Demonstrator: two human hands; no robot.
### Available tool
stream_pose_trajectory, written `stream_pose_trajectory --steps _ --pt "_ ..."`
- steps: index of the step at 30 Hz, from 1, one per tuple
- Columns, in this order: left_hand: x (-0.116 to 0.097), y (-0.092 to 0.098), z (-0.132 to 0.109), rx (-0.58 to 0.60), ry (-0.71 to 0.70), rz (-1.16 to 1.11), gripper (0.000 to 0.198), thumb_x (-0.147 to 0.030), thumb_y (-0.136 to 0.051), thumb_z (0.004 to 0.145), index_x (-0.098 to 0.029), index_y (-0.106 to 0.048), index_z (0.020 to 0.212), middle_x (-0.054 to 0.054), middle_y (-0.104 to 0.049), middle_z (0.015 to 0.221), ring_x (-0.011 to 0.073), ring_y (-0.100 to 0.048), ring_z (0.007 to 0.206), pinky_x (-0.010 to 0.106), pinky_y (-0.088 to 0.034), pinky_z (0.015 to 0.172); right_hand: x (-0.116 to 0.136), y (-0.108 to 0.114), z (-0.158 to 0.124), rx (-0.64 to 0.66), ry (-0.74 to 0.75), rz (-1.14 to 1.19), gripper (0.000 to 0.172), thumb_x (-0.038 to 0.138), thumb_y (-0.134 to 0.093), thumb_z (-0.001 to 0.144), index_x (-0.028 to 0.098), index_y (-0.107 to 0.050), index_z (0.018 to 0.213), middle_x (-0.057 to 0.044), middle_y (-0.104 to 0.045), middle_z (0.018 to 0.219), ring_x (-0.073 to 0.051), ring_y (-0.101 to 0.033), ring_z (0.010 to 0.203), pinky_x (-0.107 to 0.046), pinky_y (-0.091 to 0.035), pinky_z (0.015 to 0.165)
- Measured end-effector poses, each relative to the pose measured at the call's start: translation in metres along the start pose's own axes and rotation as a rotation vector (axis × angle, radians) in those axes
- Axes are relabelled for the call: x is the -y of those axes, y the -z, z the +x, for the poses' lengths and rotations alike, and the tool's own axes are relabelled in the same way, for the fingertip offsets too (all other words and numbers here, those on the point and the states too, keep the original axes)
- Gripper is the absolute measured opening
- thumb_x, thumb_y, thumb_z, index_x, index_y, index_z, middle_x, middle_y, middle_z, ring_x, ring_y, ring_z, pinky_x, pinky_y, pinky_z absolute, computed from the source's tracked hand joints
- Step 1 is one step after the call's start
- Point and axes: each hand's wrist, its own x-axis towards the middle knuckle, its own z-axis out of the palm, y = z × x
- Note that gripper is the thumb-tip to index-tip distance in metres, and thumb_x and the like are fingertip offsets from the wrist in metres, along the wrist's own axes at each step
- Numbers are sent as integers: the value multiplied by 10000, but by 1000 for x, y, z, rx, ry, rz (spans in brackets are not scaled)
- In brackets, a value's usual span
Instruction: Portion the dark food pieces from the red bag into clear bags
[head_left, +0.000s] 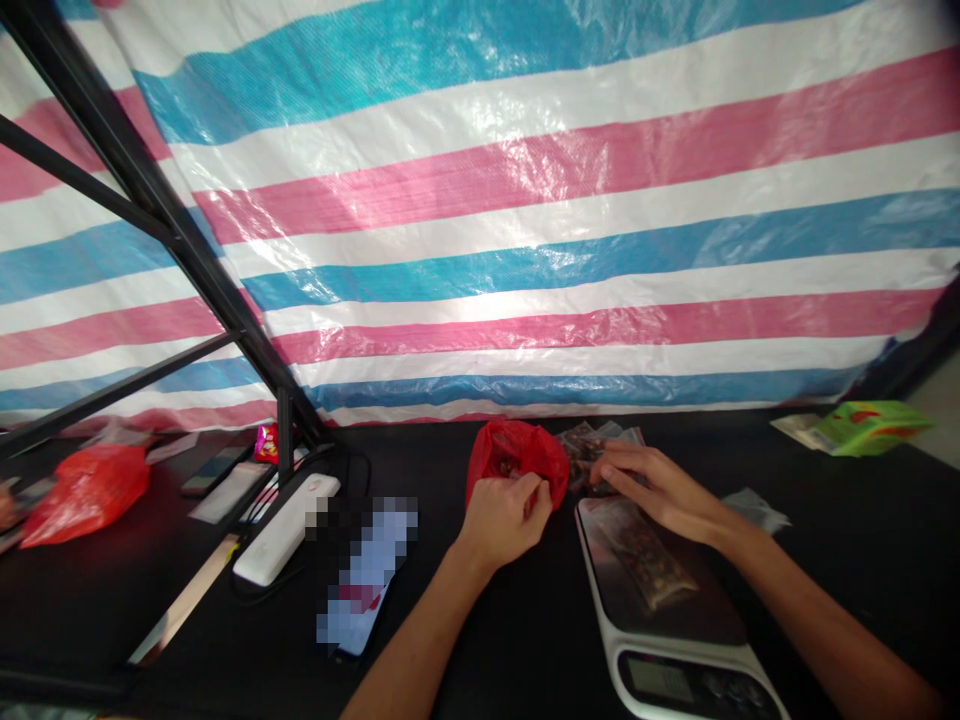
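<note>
A red plastic bag (519,440) stands with its mouth gathered open, and small brown pieces show inside. My left hand (504,520) is closed at the bag's near rim, its fingers curled over the opening. Right of it lies a white kitchen scale (675,632) with a dark plate. On the plate rests a clear packet of brown pieces (651,565). My right hand (656,490) reaches over the scale's far edge, fingers stretched out and thumb apart, beside more clear packets (581,440) behind the scale. Its fingertips touch or hover over those packets; which, I cannot tell.
To the left are a phone (367,580), a white power strip (285,530) with black cables, and another red bag (90,490). A green packet (870,428) lies far right, near a loose clear bag (756,510). A black metal frame (165,230) and striped sheet (555,250) border the black table.
</note>
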Motion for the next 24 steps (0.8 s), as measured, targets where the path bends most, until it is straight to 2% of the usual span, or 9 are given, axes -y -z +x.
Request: stream_pose_trajectory --steps 7,24 --pt "1 1 0 49 -29 -25 313 -277 -494 1026 -218 -666 772 5 -674 596 137 -654 549 248 -407 556 0 -3 1 -31 4 49 471 584 -487 1041 239 -768 887 -57 -712 825 -255 -636 842 -383 -539 818" --pt "-2 5 0 57 -72 -27 279 -262 -520 1004 -219 -640 756 4 -678 600 139 -641 537 257 -368 542 -3 -1 -1 50 -14 41 461 533 -457 1076 225 -762 920 -51 -737 897 -240 -648 876 -351 -477 794"
